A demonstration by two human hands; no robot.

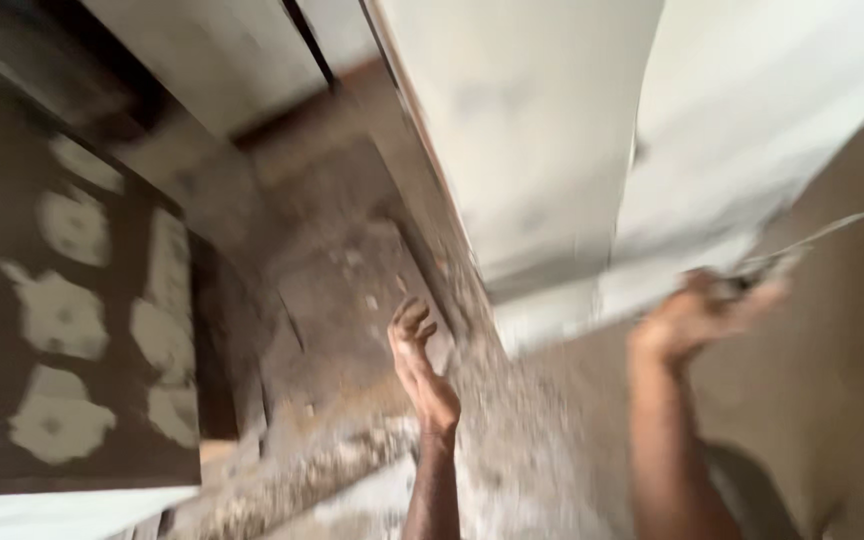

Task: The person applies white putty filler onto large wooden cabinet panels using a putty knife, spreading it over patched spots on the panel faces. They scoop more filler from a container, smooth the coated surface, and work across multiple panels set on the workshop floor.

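Dusty floor (352, 260) littered with rubble fills the frame centre; everything is motion-blurred. Your right hand (702, 310) at mid-right is closed around the handle of a thin flat blade (812, 240), likely a putty knife, its edge pointing to the upper right against the grey wall (832, 380). White-coated wall (552, 120) sits above it, upper centre. Your left hand (420, 360) hangs free at centre, fingers loosely curled, holding nothing, over the floor. Dark board (62, 300) with white filler patches at left. Judgement: keep the blade at a shallow angle, even pressure, long overlapping strokes along the white/grey boundary. Steady your head; the blur suggests you're moving fast.
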